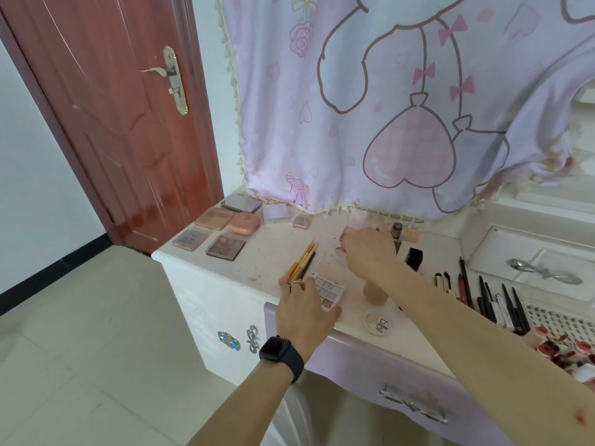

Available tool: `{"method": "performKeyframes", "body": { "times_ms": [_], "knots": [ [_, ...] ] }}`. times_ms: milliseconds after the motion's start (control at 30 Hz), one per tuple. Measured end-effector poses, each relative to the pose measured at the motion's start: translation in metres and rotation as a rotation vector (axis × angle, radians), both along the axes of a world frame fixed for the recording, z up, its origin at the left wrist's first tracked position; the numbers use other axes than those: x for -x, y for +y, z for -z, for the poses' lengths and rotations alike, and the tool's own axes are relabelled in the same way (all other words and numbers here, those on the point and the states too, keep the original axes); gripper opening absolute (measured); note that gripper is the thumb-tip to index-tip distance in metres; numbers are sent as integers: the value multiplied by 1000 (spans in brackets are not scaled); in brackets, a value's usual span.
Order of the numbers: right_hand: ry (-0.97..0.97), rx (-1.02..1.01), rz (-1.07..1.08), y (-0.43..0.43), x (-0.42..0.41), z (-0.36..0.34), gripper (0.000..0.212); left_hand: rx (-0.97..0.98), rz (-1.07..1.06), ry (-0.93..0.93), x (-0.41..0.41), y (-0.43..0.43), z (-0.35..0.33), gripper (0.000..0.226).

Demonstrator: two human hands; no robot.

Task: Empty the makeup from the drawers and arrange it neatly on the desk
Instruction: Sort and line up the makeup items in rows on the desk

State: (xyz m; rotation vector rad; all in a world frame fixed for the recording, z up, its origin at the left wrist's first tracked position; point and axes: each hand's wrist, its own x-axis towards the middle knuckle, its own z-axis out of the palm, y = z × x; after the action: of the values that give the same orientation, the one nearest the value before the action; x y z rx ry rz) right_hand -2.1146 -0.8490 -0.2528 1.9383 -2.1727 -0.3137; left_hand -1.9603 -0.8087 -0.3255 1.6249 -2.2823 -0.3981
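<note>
Left grip (306, 309) holds palette (330, 291) on surface (264, 262), brushes (302, 262) just beyond. Right grip (367, 249) curled at pink case (349, 232), hold unclear. Compacts (214, 217) far left and pencils (502, 304) right look lined up; lipsticks (570, 349) far right look unsorted.

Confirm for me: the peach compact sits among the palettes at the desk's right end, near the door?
Not quite. The head view shows the peach compact among the palettes at the desk's left end, near the door.
</note>
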Motion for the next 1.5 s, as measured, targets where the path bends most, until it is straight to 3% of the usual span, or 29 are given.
{"method": "performKeyframes", "body": {
  "times_ms": [200, 333, 600, 967, 1100, 1267, 1500],
  "knots": [
    [80, -124, -13, -7, 0, 5, 19, -31, -11, 39, 1, -2, 3, 80],
    [59, -185, -60, -15, 3, 9, 35, -18, -10, 21, 1, -1, 2, 79],
    [23, -172, -43, -10, 1, 11, 32, 13, 1, 15, 1, 5, 3, 53],
    [-9, -206, -23, -3, 0, 12, 34, -1, 25, -30, -7, 8, -4, 65],
    [-165, -73, -76, -5, 4, 8, 43, 28, 24, 62, -27, -10, -20, 57],
    [-383, 74, -101, -14, -4, 0, 42, 253, 9, 15, -59, -78, -40, 40],
    [-436, 17, -70, -87, -18, 14, 41, 103, 149, -199, -68, -168, -10, 50]
  ]
}}
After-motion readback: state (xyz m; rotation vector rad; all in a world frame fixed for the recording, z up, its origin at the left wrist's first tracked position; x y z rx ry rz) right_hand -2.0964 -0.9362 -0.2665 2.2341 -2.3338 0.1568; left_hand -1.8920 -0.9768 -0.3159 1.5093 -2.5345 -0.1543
